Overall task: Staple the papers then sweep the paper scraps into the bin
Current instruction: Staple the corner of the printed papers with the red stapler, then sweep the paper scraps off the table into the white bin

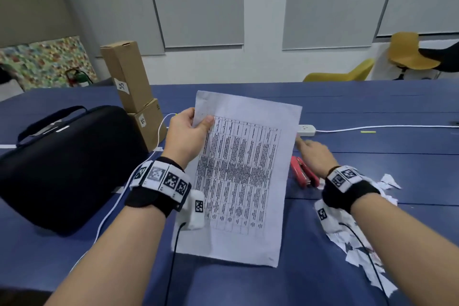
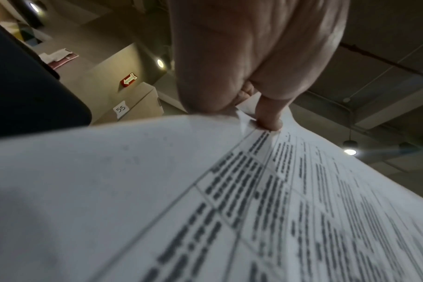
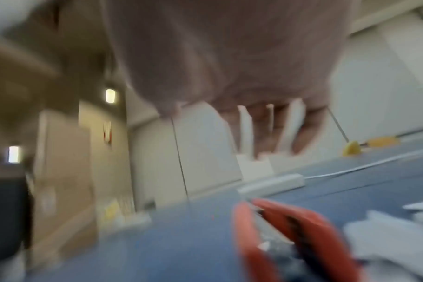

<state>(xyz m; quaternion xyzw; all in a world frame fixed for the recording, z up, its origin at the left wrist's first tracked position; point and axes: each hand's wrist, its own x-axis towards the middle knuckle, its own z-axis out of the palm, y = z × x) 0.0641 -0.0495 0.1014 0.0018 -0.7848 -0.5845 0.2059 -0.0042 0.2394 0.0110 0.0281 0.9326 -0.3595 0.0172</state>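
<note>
Your left hand (image 1: pixel 185 135) pinches the papers (image 1: pixel 244 176) by their upper left corner, lifted above the table (image 1: pixel 372 156) middle. Your right hand (image 1: pixel 314 154) hovers, fingers relaxed, empty, over the red stapler (image 1: pixel 304 174); paper scraps (image 1: pixel 357 238) lie toward the right edge.

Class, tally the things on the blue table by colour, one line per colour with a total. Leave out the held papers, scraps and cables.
Brown: 2, box and box
Black: 1, case
Red: 1, stapler
White: 1, power strip
Total: 5
</note>
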